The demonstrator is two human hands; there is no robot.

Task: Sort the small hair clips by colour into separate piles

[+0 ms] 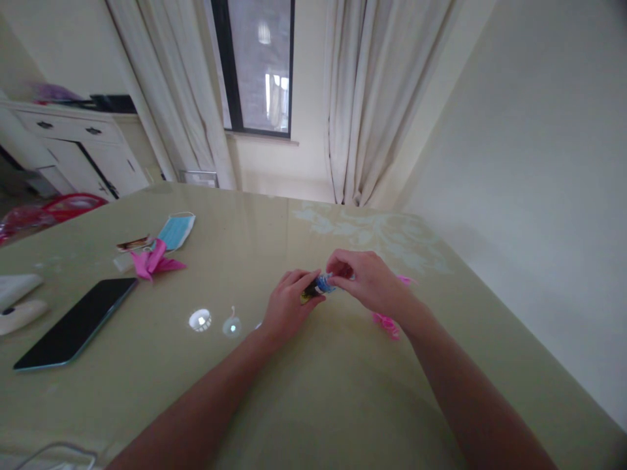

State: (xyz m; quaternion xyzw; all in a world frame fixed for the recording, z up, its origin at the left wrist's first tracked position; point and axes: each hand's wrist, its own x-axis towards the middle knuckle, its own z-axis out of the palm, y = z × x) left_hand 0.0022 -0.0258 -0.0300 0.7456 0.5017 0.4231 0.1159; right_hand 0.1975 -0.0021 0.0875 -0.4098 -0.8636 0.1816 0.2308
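Note:
A small black, yellow and blue tube lies in my left hand, whose fingers wrap round its dark end. My right hand closes in a pinch at the tube's blue end, thumb and fingertips together. Something thin and bluish shows at that end, too small to make out. Both hands are just over the table, near its middle. Crumpled pink pieces lie beneath my right wrist, partly hidden by the arm.
On the table, at left, are a dark-screened tablet, a folded pink paper shape, a blue face mask and white objects. A cable shows at lower left. A wall borders the right side.

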